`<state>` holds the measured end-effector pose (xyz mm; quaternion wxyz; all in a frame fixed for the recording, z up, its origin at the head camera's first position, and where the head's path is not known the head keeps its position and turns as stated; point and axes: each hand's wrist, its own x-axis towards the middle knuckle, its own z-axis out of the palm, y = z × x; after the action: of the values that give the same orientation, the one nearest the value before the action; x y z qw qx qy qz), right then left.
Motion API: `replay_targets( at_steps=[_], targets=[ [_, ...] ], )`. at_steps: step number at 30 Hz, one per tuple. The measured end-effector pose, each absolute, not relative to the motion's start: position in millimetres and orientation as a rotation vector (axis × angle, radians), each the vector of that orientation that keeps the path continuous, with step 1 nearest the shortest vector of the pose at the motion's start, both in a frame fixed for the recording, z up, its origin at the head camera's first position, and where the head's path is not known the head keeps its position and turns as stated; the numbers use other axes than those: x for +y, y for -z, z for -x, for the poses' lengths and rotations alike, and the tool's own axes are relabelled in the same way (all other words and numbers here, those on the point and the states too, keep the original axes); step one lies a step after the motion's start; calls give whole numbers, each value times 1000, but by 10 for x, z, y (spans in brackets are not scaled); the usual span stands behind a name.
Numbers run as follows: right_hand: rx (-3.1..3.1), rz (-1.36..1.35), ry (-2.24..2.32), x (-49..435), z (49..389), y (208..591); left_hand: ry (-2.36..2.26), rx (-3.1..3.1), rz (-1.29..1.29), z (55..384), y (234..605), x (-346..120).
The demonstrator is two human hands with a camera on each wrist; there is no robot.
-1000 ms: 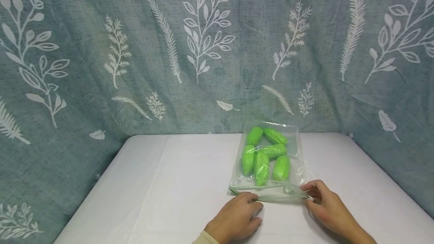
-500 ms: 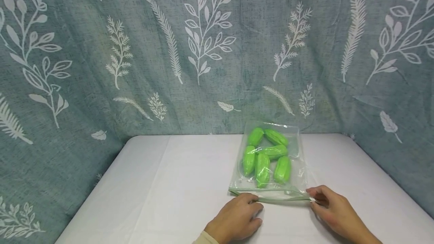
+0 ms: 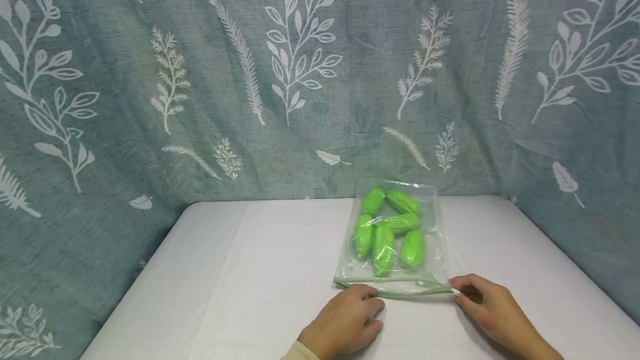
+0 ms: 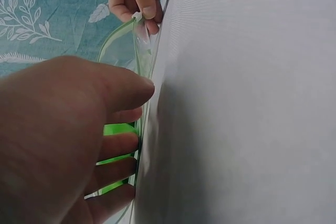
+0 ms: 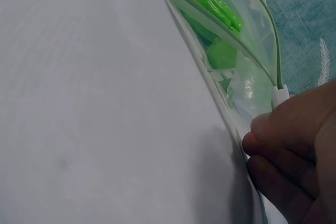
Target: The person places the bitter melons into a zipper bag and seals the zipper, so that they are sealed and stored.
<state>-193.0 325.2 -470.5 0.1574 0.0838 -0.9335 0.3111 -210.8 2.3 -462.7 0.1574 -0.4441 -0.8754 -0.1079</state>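
A clear slider zip bag (image 3: 437, 254) lies on the white table with its mouth toward me; bright green, cucumber-like pieces (image 3: 383, 249) fill it. Its two green-edged lips stand apart, as the right wrist view shows. My right hand (image 3: 487, 304) pinches the bag's right corner, right beside the white slider (image 5: 280, 95). At the left part of the mouth, my left hand (image 3: 345, 318) rests on the table, fingertips touching the bag's near edge. In the left wrist view its fingers (image 4: 118, 145) are extended over the bag and the thumb lies apart from them.
The white-covered table (image 3: 265, 254) extends to the left of the bag. Behind it and along both sides hangs a grey-green curtain (image 3: 225, 71) with white leaf prints, close to the bag's far end.
My right hand has moved a little to the right at the bag's corner, and the mouth's near edge shifts slightly with it. My left hand has stayed in place.
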Motion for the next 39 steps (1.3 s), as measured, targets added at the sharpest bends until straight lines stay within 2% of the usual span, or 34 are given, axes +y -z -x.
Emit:
replay_targets(
  at_steps=[18,28,39],
  targets=[
    [-2718,-191,-931,3291,1923,4604,398,-2326,1257,2118,4611,75],
    [-2717,-182,-945,3246,1923,4650,462,-2105,1319,2112,4439,310],
    [-2743,-158,-915,3265,1936,4631,568,-2024,1314,2314,4234,577]
  ],
)
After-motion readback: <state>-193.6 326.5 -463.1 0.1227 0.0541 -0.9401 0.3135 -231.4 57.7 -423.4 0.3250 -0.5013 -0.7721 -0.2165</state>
